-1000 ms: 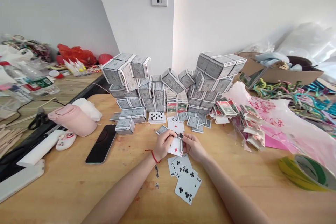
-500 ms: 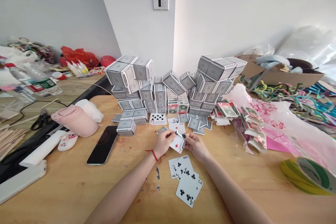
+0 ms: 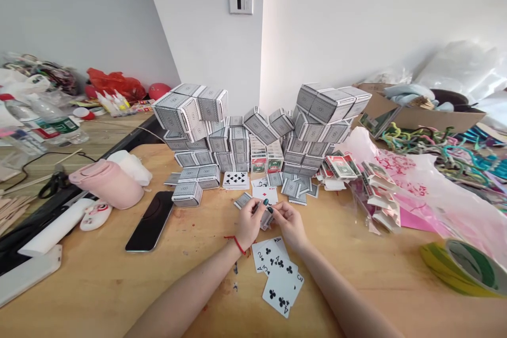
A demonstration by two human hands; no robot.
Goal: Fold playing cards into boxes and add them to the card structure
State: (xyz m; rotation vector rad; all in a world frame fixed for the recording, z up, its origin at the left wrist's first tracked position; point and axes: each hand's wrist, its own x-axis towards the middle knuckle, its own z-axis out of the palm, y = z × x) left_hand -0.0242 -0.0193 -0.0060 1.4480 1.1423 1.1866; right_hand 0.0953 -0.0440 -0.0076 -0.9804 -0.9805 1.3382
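My left hand (image 3: 250, 222) and my right hand (image 3: 290, 223) meet over the table, fingers closed in a pinch. Between them is a small playing card (image 3: 266, 219) with its grey patterned back partly showing; the fingers hide much of it. Just beyond lies a face-up diamond card (image 3: 264, 194). Several club cards (image 3: 282, 290) overlap face up nearer to me. A pile of cards topped by a spade card (image 3: 236, 179) sits behind my left hand, and folded grey card pieces (image 3: 292, 188) lie behind my right.
Blocks of folded cards are stacked into a left tower (image 3: 190, 116) and a right tower (image 3: 325, 111). A phone (image 3: 149, 222) and a pink cup (image 3: 113, 182) lie at left. Card boxes (image 3: 340, 165), a pink plastic bag (image 3: 412, 179) and a tape roll (image 3: 431, 266) are at right.
The card between my fingers has turned from showing a thin white edge to showing its grey back. My hands have drawn closer together, and the view has shifted slightly.
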